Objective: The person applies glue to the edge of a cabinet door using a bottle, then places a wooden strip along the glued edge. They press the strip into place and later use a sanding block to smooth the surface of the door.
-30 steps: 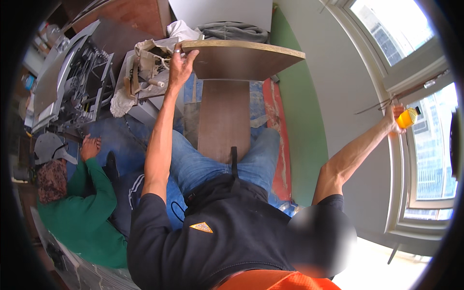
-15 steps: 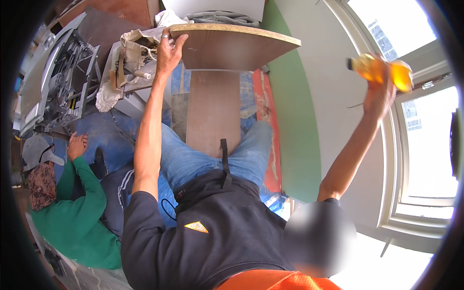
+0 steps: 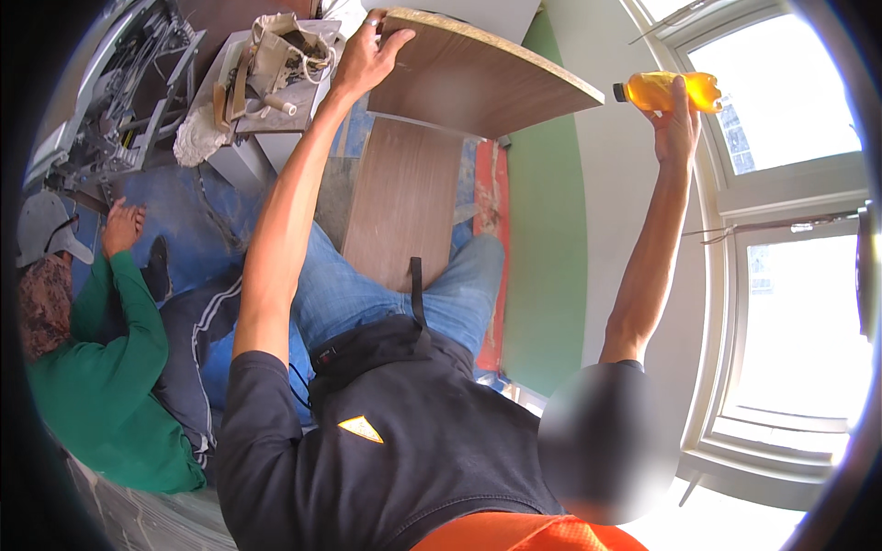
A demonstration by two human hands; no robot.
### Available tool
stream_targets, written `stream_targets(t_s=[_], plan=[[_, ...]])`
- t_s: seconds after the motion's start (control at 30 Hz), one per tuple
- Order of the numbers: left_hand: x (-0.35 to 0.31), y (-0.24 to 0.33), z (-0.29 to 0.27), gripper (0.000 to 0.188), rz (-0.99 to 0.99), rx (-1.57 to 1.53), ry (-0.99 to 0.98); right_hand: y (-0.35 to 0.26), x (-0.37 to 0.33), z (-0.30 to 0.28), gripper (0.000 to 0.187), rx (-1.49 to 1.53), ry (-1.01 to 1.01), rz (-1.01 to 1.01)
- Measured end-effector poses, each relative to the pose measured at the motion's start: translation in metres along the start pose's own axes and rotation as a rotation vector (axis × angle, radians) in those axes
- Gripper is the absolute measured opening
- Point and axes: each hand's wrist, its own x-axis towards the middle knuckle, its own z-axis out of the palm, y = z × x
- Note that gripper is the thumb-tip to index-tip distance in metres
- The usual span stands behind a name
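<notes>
My left hand (image 3: 369,57) grips the upper left corner of a brown wood-grain board (image 3: 482,81), with the thumb on its face and the fingers over its raw chipboard edge. The board stands up and slants down to the right. Raised at the right, my right hand (image 3: 677,124) is closed round a clear plastic bottle (image 3: 669,92) of orange-yellow liquid. The bottle lies sideways, its dark cap pointing left toward the board's right corner, with a gap between them. A second brown panel (image 3: 404,188) lies below the upright board, in front of my legs.
At the left sits a person in a green sweater (image 3: 101,367) and grey cap. A cabinet (image 3: 262,147) beside the board carries a canvas bag (image 3: 280,55) and a white roll (image 3: 278,106). Metal hardware (image 3: 119,110) is stacked at far left. The green-and-white wall (image 3: 542,230) and windows (image 3: 790,303) bound the right.
My right hand has brought the bottle left and slightly upward, nearer the board. The board and my left hand have shifted up and right in view, and the board tilts more.
</notes>
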Motion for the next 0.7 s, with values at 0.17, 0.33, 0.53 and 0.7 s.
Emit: stream_targets(t_s=[0.17,0.33,0.53,0.7], plan=[[0.005,-0.007,0.006,0.071,-0.169,0.024,-0.003,0.01,0.01,-0.008,0.058,0.085,0.03,0.078],[0.004,-0.009,0.006,0.071,-0.181,0.014,-0.008,0.022,0.016,-0.01,0.058,0.137,0.044,0.09],[0.004,-0.012,0.008,0.072,-0.205,-0.014,-0.006,0.026,0.001,0.01,0.056,-0.061,0.058,-0.078],[0.005,-0.015,0.009,0.072,-0.192,0.025,0.011,0.026,-0.009,0.029,0.04,-0.219,-0.001,-0.252]])
